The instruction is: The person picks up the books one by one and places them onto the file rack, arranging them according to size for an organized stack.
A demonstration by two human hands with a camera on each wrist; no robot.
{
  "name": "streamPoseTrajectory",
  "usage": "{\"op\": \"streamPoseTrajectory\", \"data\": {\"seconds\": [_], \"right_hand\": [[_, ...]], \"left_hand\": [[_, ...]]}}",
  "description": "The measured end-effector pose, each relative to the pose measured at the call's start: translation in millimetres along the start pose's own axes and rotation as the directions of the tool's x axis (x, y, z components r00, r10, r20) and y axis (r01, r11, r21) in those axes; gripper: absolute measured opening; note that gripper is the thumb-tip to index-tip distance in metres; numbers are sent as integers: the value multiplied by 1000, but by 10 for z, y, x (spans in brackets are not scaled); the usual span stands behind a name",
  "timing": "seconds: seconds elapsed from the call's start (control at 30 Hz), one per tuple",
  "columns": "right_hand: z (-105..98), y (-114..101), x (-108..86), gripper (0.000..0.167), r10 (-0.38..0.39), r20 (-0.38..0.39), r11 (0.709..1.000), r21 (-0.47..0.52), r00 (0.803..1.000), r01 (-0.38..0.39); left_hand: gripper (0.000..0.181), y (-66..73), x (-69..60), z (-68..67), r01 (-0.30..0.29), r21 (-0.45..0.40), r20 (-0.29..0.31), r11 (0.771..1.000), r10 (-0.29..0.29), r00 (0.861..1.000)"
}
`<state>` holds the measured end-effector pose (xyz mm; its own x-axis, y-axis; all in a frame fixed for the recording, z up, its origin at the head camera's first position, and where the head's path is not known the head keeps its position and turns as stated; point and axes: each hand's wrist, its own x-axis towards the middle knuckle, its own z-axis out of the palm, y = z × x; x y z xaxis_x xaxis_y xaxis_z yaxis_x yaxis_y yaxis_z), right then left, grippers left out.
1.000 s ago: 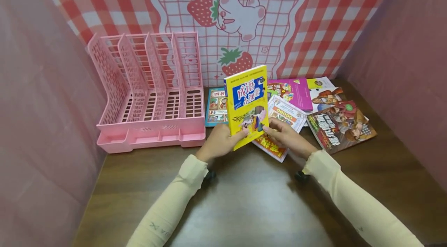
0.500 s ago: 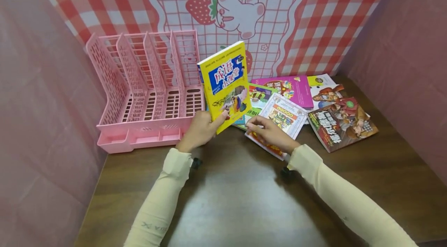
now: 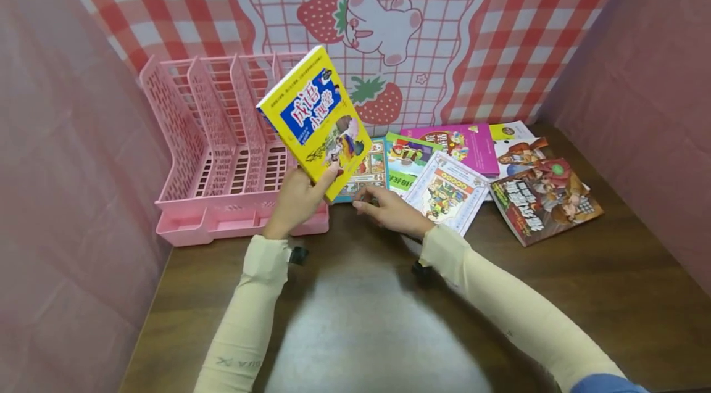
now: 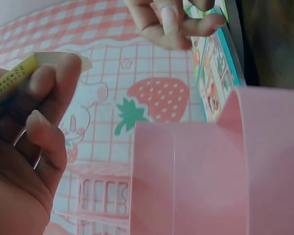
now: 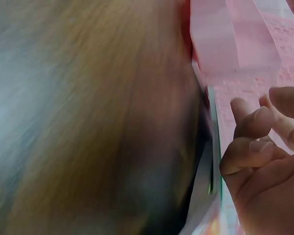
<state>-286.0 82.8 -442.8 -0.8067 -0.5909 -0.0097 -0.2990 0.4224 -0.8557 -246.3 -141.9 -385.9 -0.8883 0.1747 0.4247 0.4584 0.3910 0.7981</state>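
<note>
Tilted to the left, a yellow book [image 3: 316, 121] is gripped low by my left hand [image 3: 294, 203], thumb across its cover, in front of the right part of the pink rack [image 3: 194, 220]. In the left wrist view the left hand [image 4: 32, 142] has fingers behind a yellow edge of the book [image 4: 17, 76]. My right hand [image 3: 391, 211] holds nothing, its fingers loosely bent, just right of the yellow book's lower corner and over the edge of a white-and-lilac book [image 3: 450, 192]. The right wrist view shows that hand [image 5: 269, 166] with bent fingers.
Behind the right hand lie a blue-edged book [image 3: 378, 161] and a green book [image 3: 411, 155]. Farther right are a magenta book [image 3: 480, 149], a white-and-yellow one [image 3: 513, 132] and a dark comic-style book [image 3: 547, 205]. A checked cloth [image 3: 511, 29] hangs behind.
My left hand has carried the yellow book left and up, tilting it over toward the rack. My right hand has let go of the book and moved left.
</note>
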Motion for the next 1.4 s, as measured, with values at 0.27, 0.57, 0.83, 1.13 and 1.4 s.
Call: {"op": "streamPoseTrajectory", "data": {"seconds": [0.27,0.57,0.83,1.13,1.4], "right_hand": [[173,-167,255,48,31,-90,995,-92,995,-39],[312,-315,450,58,36,-158,985,-163,987,-62],[370,-413,515,53,20,-180,977,-204,984,-57],[572,-517,569,44,74,-216,975,-188,973,-116],[584,-525,583,40,76,-258,971,-200,963,-131]], "left_hand": [[43,-63,35,-85,-10,107,-56,994,16,998],[47,-74,44,-210,49,158,-93,986,-35,995],[45,-83,41,-267,51,195,-117,980,-29,993],[46,-169,-41,-426,67,211,-140,975,-38,989],[45,-229,-43,-605,51,312,-123,949,-13,992]]}}
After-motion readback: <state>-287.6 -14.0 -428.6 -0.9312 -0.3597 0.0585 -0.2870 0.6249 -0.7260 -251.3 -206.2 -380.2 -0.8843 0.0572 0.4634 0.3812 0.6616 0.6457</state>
